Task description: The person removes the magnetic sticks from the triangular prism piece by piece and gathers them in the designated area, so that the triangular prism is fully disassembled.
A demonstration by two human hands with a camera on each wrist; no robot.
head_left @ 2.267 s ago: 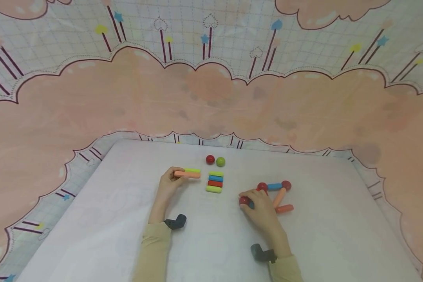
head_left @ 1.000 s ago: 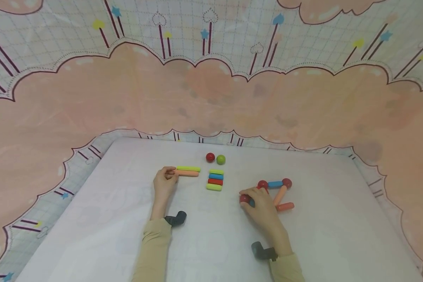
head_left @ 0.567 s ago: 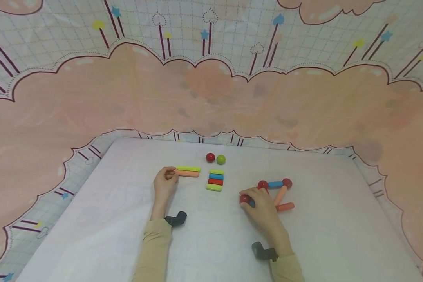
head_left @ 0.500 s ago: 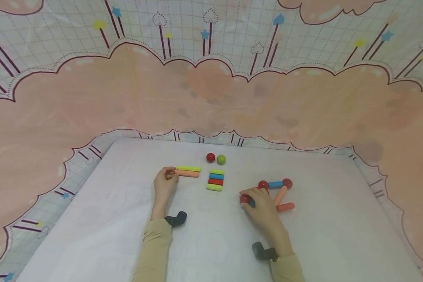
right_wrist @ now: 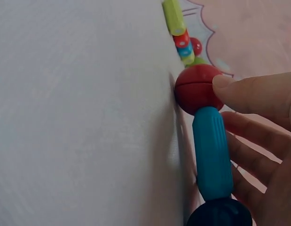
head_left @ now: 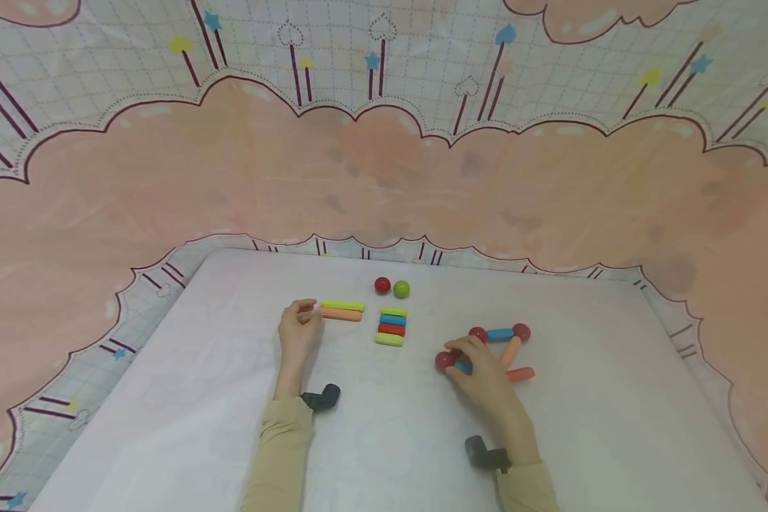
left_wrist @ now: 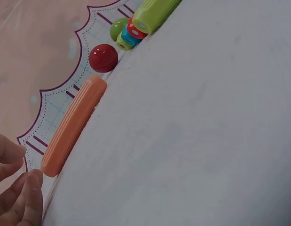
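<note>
My left hand [head_left: 299, 331] rests beside the near ends of an orange rod [head_left: 340, 314] and a yellow-green rod [head_left: 342, 306]. A small gap shows between its thumb and fingers, with the orange rod [left_wrist: 74, 127] just past the fingertips. My right hand [head_left: 483, 370] is over a figure of toy rods and balls. Its thumb touches a red ball [right_wrist: 198, 89] that sits on the end of a blue rod [right_wrist: 212, 153], while the other fingers lie loosely behind the rod. Another red ball [head_left: 521, 332], a blue rod [head_left: 500, 334] and an orange rod [head_left: 509, 353] extend beyond that hand.
Between the hands, several short rods [head_left: 391, 329] lie in a row, green, blue and red. Behind them sit a loose red ball [head_left: 382, 285] and a green ball [head_left: 401, 289]. A red-orange rod [head_left: 520, 374] sticks out right of the right hand. White cloth [head_left: 384, 441] covers the table.
My left hand laid the orange rod alongside the yellow-green one and has drawn its fingertips off it. My right hand has loosened and shifted slightly right, showing more of the red ball and blue rod.
</note>
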